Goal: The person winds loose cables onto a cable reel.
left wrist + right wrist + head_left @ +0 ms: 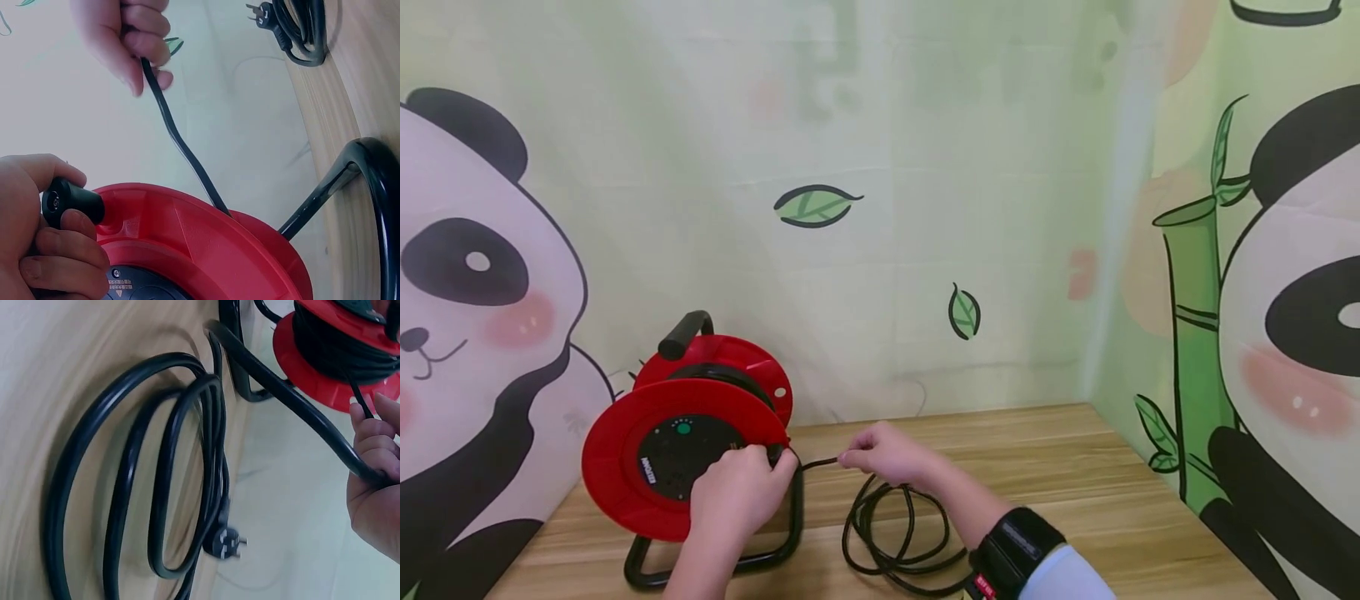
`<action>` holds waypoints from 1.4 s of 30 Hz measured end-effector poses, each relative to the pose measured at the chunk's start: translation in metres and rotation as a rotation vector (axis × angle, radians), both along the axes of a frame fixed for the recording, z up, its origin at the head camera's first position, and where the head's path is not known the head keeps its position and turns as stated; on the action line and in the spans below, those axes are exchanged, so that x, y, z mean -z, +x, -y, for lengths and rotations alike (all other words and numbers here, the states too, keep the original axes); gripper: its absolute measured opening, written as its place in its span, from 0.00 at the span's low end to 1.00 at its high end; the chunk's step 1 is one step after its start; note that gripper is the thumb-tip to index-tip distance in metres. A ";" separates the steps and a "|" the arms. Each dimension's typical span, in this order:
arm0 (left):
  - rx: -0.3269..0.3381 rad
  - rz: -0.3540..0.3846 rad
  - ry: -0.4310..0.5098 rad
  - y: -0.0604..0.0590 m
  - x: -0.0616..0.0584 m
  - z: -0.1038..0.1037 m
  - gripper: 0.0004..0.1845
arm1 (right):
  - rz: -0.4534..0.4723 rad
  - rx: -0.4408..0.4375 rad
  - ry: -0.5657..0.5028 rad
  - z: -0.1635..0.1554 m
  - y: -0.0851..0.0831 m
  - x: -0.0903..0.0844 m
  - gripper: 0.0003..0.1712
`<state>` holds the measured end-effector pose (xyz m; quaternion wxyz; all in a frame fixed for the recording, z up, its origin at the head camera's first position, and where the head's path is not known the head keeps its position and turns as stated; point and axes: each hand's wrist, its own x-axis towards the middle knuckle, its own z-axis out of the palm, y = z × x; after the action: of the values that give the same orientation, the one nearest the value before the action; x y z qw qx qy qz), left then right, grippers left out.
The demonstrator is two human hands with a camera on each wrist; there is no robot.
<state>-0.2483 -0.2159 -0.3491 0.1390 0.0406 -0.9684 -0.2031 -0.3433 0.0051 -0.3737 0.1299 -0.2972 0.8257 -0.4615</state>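
Note:
On the wooden table stands a red cable reel point(613, 467) with a dark centre panel and a black tubular frame point(796, 517). My left hand point(741, 492) grips the black crank knob point(84, 205) at the edge of the reel's front disc. To the right of the reel, my right hand point(883, 454) holds the black cable point(178, 140), fingers curled round it. The cable runs taut from that hand to the windings point(331, 353) between the two red discs. From the other side of the hand it drops into loose coils point(125, 481) on the table.
A plug point(225, 542) with metal pins lies beside the coils. Behind the table hangs a pale green backdrop point(925, 208) with pandas and leaves, meeting its back edge. The reel's black carrying handle point(683, 335) rises at the top.

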 end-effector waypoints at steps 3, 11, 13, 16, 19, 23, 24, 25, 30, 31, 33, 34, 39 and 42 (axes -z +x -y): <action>-0.002 -0.006 0.002 0.000 0.000 0.000 0.25 | -0.006 0.004 0.017 -0.010 -0.002 -0.003 0.11; 0.008 -0.036 0.016 0.000 -0.002 -0.001 0.26 | -0.099 0.043 0.073 -0.036 -0.010 -0.009 0.06; 0.009 -0.036 0.016 0.001 -0.002 -0.001 0.26 | -0.123 0.065 0.077 -0.045 -0.013 -0.010 0.05; 0.008 -0.038 0.016 0.001 -0.003 -0.001 0.26 | -0.131 0.088 0.076 -0.057 -0.017 -0.013 0.07; 0.006 -0.040 0.016 0.001 -0.003 0.000 0.26 | -0.129 0.109 0.087 -0.068 -0.021 -0.014 0.08; 0.007 -0.029 0.022 0.001 -0.002 0.000 0.26 | -0.137 0.155 0.107 -0.085 -0.025 -0.014 0.07; 0.008 -0.024 0.024 0.001 -0.002 0.001 0.25 | -0.139 0.168 0.109 -0.089 -0.026 -0.014 0.06; 0.009 -0.020 0.026 0.001 -0.002 0.001 0.25 | -0.135 0.178 0.108 -0.094 -0.027 -0.014 0.06; 0.002 -0.011 0.030 0.001 -0.001 0.001 0.25 | -0.124 0.212 0.112 -0.118 -0.031 -0.014 0.11; 0.001 -0.012 0.030 0.001 -0.001 0.001 0.25 | -0.124 0.215 0.117 -0.122 -0.032 -0.013 0.12; 0.001 -0.013 0.029 0.001 -0.001 0.001 0.25 | -0.133 0.215 0.128 -0.131 -0.034 -0.013 0.14; 0.001 -0.013 0.029 0.001 -0.001 0.001 0.25 | -0.136 0.215 0.134 -0.135 -0.035 -0.013 0.15; 0.001 -0.010 0.030 0.002 -0.002 0.000 0.25 | -0.133 0.231 0.142 -0.156 -0.038 -0.012 0.18; 0.002 -0.011 0.031 0.001 -0.001 0.000 0.25 | -0.148 0.268 0.151 -0.168 -0.040 -0.013 0.18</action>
<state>-0.2472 -0.2157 -0.3481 0.1433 0.0406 -0.9644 -0.2185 -0.3829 0.1735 -0.3608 0.0279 -0.2070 0.8976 -0.3882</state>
